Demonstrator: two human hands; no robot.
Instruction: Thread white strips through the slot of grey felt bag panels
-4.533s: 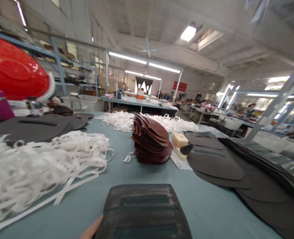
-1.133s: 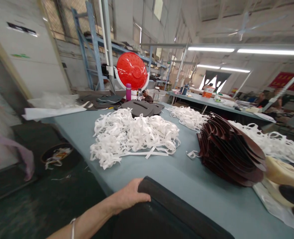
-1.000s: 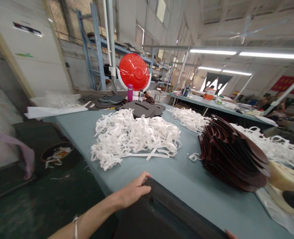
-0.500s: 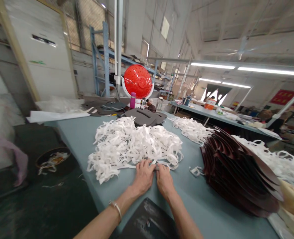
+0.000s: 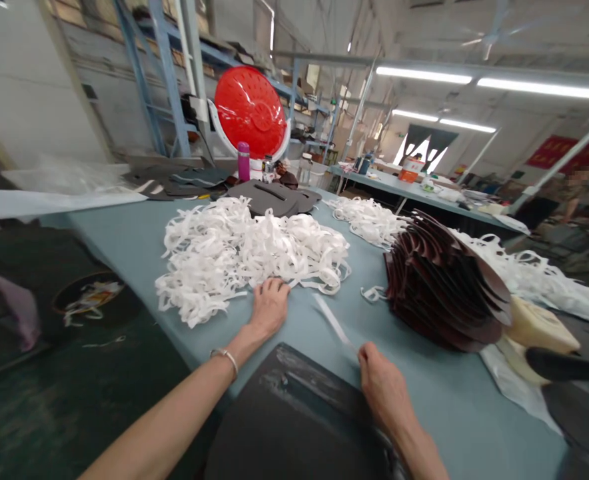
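Observation:
My right hand is closed in a pinch on one end of a white strip. The strip slants up and left from those fingertips, its far end near the table surface. At the front edge of a tangled pile of white strips, my left hand reaches forward with its fingers curled together. A small dark bit shows past its fingertips, but what they hold is hidden. Nearest me lies a dark grey panel with a slot and whitish smears, below and between both hands.
A fanned stack of dark brown pieces stands to the right. Beside it are a yellowish block and a black-handled tool. More white strips lie behind. A red round fan and purple bottle are at the back.
My hands have parted. The right one has come back toward me and to the right with the white strip, while the left stays by the pile. The view has tilted down, showing more dark panel.

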